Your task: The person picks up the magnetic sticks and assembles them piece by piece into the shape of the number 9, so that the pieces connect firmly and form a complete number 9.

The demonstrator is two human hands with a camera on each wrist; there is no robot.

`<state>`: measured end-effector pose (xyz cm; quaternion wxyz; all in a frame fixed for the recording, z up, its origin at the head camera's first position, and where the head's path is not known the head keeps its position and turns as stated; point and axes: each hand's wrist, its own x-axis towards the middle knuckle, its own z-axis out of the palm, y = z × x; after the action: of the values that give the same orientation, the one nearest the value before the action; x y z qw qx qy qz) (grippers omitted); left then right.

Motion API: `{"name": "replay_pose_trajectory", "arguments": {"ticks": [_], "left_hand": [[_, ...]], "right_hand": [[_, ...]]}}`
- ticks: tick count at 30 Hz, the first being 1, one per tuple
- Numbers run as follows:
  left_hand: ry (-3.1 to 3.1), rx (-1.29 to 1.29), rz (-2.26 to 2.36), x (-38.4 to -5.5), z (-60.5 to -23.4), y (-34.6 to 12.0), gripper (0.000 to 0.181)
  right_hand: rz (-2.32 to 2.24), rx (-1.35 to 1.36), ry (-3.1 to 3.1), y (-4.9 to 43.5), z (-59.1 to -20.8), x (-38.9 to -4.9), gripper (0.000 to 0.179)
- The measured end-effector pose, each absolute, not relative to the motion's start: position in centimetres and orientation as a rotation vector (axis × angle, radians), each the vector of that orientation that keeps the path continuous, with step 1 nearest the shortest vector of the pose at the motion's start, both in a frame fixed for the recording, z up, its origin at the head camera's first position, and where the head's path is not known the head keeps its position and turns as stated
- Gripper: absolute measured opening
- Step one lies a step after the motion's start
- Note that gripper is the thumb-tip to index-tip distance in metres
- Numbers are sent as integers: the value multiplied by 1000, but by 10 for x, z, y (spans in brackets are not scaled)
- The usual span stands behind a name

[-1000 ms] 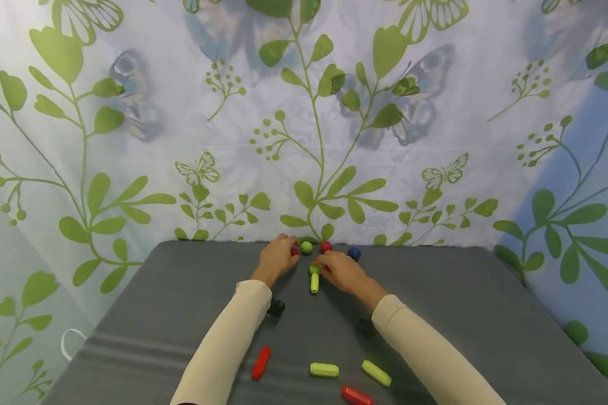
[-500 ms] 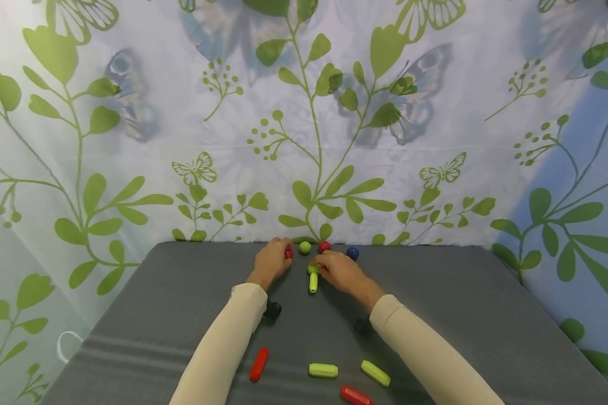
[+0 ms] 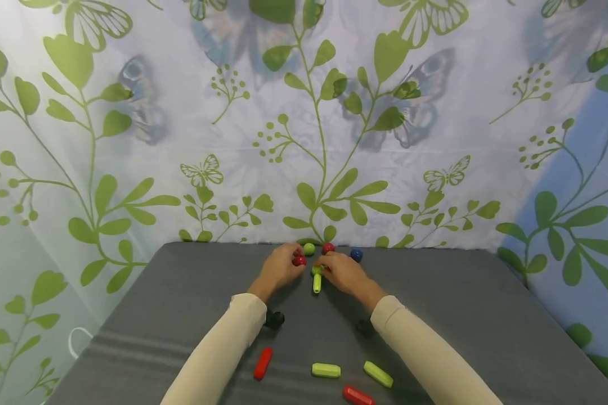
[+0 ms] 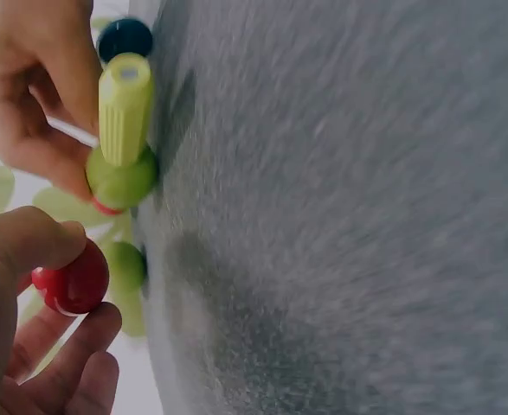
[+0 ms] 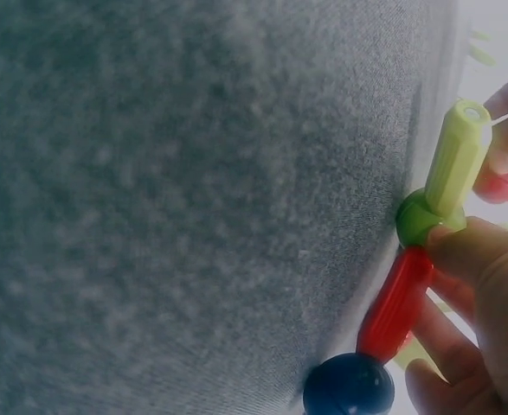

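Note:
My left hand (image 3: 278, 271) pinches a red ball (image 4: 76, 281) between thumb and fingertips, left of the right hand. My right hand (image 3: 345, 274) grips a green ball (image 5: 418, 218) with its thumb and fingers. A yellow-green rod (image 5: 457, 160) sticks out of that ball, its free end showing a hole and pointing toward me in the head view. From the same ball a red rod (image 5: 396, 303) runs to a blue ball (image 5: 349, 385); in the head view the right hand hides this rod.
Behind the hands, a loose green ball (image 3: 309, 249) and another red ball (image 3: 327, 248) lie near the table's far edge, before a leaf-patterned curtain (image 3: 304, 140). Nearer me lie two yellow-green rods (image 3: 326, 370) and two red rods (image 3: 263, 363) on the grey tabletop (image 3: 436, 315).
My left hand first drew the red ball slightly left, then brought it toward me and back right, closer to the yellow-green rod. The right hand has stayed on the green ball.

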<state>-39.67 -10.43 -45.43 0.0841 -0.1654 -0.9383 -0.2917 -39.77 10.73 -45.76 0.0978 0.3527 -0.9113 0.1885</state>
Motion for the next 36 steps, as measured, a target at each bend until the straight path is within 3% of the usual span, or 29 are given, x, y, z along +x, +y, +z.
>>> {"name": "replay_pose_trajectory", "arguments": {"ticks": [18,36], "left_hand": [[-2786,-808,-894,-332,-454,-100,22],[-2799,-809,-846,-327,-464,-87,27]], "right_hand": [[515,1023,-2682,105,-460,-400,24],[502,999,-2700,105,-461,-400,23]]}}
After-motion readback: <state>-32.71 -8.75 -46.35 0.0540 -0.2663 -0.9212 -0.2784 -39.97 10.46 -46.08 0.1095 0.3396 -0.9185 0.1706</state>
